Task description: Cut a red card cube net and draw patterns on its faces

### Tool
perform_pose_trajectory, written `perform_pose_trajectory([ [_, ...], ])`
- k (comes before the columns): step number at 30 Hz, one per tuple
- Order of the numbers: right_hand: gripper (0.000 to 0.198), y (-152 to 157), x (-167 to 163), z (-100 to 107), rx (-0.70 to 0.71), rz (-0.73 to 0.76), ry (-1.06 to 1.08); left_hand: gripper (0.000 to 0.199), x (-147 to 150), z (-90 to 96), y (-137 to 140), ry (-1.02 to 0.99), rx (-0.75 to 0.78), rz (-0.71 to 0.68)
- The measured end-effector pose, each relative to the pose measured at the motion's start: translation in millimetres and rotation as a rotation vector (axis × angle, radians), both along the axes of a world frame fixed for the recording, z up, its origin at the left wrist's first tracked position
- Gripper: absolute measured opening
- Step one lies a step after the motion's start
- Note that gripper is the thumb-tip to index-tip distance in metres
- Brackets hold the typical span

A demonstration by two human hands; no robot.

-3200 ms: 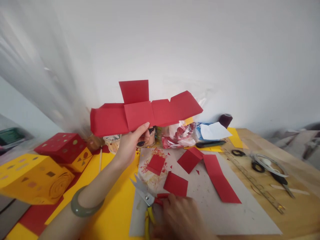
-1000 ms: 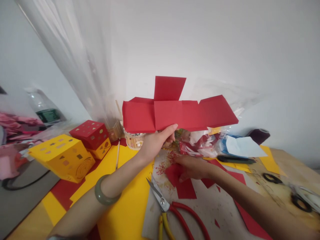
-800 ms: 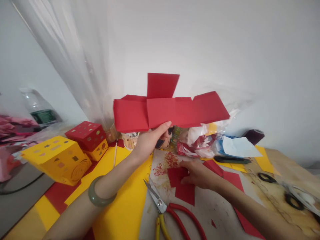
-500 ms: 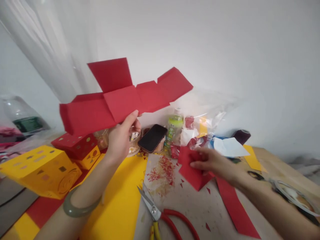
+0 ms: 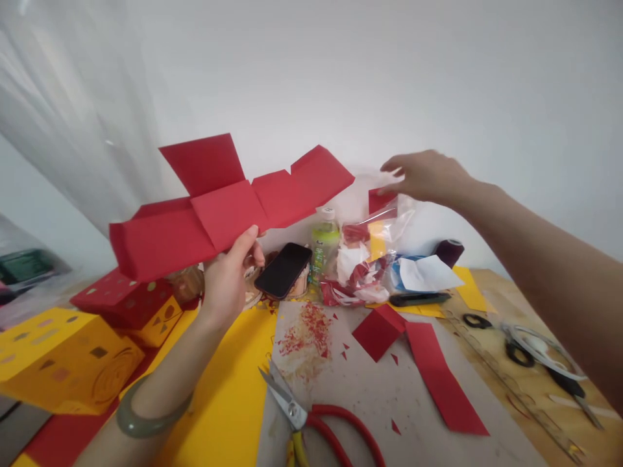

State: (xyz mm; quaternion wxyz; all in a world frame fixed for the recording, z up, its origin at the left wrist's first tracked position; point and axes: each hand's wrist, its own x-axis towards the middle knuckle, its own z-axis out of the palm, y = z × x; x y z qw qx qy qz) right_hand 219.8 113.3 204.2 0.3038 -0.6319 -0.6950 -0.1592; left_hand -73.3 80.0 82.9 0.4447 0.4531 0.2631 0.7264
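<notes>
Two hands are raised above the red-handled scissors (image 5: 316,421). The left hand (image 5: 228,275) pinches the red cutout (image 5: 228,204), long axis rising rightward; the right hand (image 5: 428,176) pinches a red scrap (image 5: 382,200) over the plastic bag (image 5: 372,243).

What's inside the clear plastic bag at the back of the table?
The plastic bag shows red, yellow and white paper scraps. The right hand holds a red piece at its opening. Its bottom is crumpled, contents unclear.

Grey mat (image 5: 389,402) centre free; scissors (image 5: 311,418) left, red strip (image 5: 440,376) right.
</notes>
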Motion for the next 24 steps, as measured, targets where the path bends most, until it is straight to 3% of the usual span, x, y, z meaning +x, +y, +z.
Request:
perform_pose_trajectory([
  [4,0.016,-48.2,-14.5,3.7,0.059,-0.038,-0.102,0.013,-0.9,0.7,1.8,0.006,0.007,-0.004],
  [6,0.011,-77.0,-21.6,-10.4,0.09,-0.058,-0.099,0.012,-0.9,0.6,2.1,0.01,-0.004,-0.004],
  [8,0.02,-100.2,-24.0,-41.4,-0.067,-0.073,-0.101,0.012,-0.3,0.2,1.8,0.012,-0.018,-0.005],
  [10,0.037,-114.8,-22.0,-86.0,-0.366,-0.066,-0.133,0.012,0.9,-0.5,0.9,0.011,-0.027,-0.01],
  [11,0.035,-119.0,-20.3,-110.6,-0.465,-0.079,-0.137,0.012,1.7,-0.9,0.4,0.014,-0.025,-0.016],
  [13,0.03,-122.7,-18.0,-157.5,-0.547,-0.099,-0.122,0.011,3.4,-1.6,-0.8,0.021,-0.018,-0.026],
  [14,0.043,-123.3,-18.1,-177.4,-0.573,-0.106,-0.104,0.011,4.3,-2.0,-1.3,0.026,-0.016,-0.028],
  [16,0.059,-123.9,-21.1,-207.0,-0.614,-0.121,-0.055,0.01,5.5,-3.0,-2.3,0.034,-0.019,-0.034],
  [17,0.058,-124.4,-23.5,-216.3,-0.62,-0.129,-0.027,0.011,5.9,-3.6,-2.7,0.039,-0.021,-0.037],
  [20,0.031,-127.0,-30.5,-222.7,-0.599,-0.103,0.07,0.014,6.8,-6.1,-3.1,0.057,-0.015,-0.045],
  [22,0.021,-128.9,-31.6,-211.6,-0.556,-0.048,0.16,0.017,7.4,-8.0,-3.0,0.077,-0.015,-0.05],
  [24,0.023,-131.4,-27.2,-192.3,-0.49,-0.008,0.272,0.021,8.3,-9.4,-2.7,0.088,-0.022,-0.051],
])
